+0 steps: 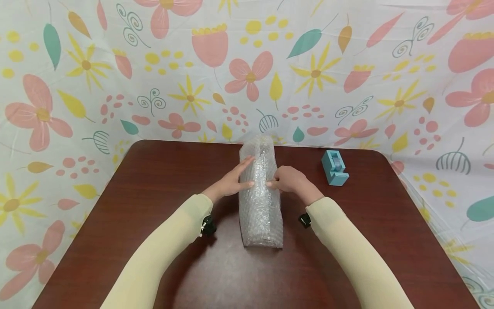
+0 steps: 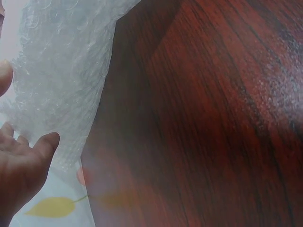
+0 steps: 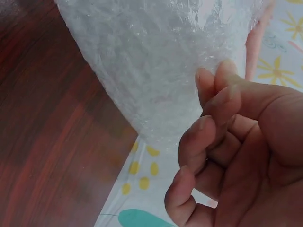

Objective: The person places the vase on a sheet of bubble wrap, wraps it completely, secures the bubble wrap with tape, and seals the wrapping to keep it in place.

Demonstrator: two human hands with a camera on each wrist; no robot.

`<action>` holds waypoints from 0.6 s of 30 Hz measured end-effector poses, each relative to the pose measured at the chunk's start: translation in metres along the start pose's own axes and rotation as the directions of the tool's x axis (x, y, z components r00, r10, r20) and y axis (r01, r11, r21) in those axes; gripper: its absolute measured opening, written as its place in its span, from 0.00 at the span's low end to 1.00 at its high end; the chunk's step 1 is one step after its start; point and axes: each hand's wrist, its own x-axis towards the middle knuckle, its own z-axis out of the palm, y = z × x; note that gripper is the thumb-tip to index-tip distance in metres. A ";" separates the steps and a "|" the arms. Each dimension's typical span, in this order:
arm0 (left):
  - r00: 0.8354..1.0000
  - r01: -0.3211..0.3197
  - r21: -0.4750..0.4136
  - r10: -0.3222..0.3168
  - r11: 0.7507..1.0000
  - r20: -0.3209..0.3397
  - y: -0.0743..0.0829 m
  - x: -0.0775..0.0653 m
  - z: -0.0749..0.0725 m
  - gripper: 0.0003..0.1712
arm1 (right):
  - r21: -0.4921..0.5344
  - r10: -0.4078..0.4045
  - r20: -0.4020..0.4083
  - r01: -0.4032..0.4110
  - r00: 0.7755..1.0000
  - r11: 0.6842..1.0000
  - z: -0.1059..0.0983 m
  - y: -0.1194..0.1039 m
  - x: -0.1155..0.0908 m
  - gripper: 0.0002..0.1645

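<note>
A long bundle of clear bubble wrap [image 1: 260, 216] lies lengthwise on the table, its far end near the back edge; what is inside cannot be seen. On the bundle's left side rests my left hand [image 1: 230, 182], fingers extended and thumb on top. My right hand [image 1: 292, 179] is at the right side, fingers curled. In the right wrist view, the thumb and index finger of that hand [image 3: 246, 142] pinch the bubble wrap [image 3: 151, 71] at its surface. The left wrist view shows part of the left hand [image 2: 23, 170] beside the wrap [image 2: 66, 80].
A light-blue tape dispenser [image 1: 335, 169] stands on the dark brown wooden table [image 1: 173, 171], right of the bundle near the back. Behind the table hangs a white cloth [image 1: 239, 116] with floral print. A small black device [image 1: 209, 225] sits at the left wrist.
</note>
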 end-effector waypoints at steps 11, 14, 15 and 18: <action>1.000 0.011 -0.010 -0.011 1.000 0.001 0.003 0.001 0.000 0.47 | 0.156 -0.011 -0.049 0.019 0.999 0.988 0.006 0.018 0.001 0.32; 1.000 0.006 -0.004 -0.006 1.000 0.003 0.003 0.003 0.000 0.48 | 0.147 -0.032 -0.053 0.040 0.998 0.988 0.006 0.018 0.000 0.31; 1.000 0.004 0.000 -0.004 1.000 0.004 0.003 0.003 0.000 0.47 | 0.138 -0.039 -0.052 0.046 0.998 0.989 0.006 0.018 0.000 0.30; 1.000 0.007 0.005 -0.007 1.000 0.007 0.002 0.004 0.000 0.48 | 0.120 -0.063 -0.046 0.068 0.997 0.990 0.006 0.017 0.000 0.28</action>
